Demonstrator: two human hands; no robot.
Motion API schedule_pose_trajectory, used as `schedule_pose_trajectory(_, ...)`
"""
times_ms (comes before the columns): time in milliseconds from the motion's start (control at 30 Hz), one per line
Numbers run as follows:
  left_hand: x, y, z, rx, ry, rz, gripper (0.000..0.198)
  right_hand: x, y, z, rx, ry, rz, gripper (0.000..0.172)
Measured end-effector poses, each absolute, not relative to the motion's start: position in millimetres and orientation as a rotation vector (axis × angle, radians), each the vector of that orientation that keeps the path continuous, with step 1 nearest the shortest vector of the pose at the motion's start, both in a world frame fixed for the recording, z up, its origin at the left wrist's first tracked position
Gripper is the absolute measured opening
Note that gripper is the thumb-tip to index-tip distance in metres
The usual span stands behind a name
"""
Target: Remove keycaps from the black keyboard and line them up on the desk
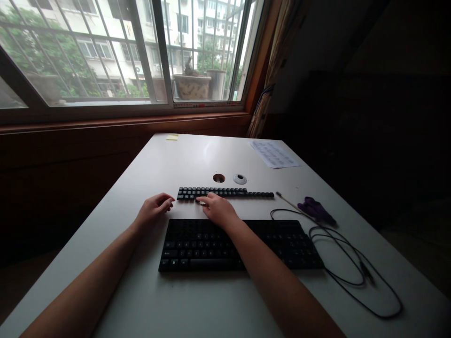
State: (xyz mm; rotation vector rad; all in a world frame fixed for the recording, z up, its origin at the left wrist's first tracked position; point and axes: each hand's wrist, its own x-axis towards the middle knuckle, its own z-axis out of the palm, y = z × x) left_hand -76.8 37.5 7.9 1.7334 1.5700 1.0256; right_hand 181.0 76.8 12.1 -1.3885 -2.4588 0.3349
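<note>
A black keyboard (211, 264) lies on the white table, with dark bare places in its upper rows where keycaps are off. Behind it, loose black keycaps (225, 192) stand lined up in close rows. My right hand (220, 210) reaches over the keyboard to the front row, its thumb and index finger closed on a small dark keycap (198, 200). Just left of the rows, my left hand (157, 207) rests on the table, its fingers curled in and nothing visible in them.
A looped black cable (378, 300) lies right of the keyboard. Near it are a thin stick (294, 206) and a purple cloth (317, 211). Printed paper (276, 155) and a yellow note (172, 137) lie farther back. A cable hole (219, 178) and its round cover (240, 179) are behind the keycaps.
</note>
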Motion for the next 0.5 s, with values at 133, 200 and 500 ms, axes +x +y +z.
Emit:
schedule_pose_trajectory(133,-77.1,37.7,6.9,1.762,1.561,1.03,0.036,179.1,76.2,12.5,-1.429,-2.484,0.331,0.044)
schedule_pose_trajectory(200,-77.2,37.8,6.5,1.767,1.561,1.027,0.036,178.2,75.9,13.3,-1.445,-2.492,0.329,0.045)
schedule_pose_trajectory(500,-78.0,38.5,4.8,1.772,1.567,1.015,0.036,177.0,76.5,12.3,-1.445,-2.502,0.288,0.048)
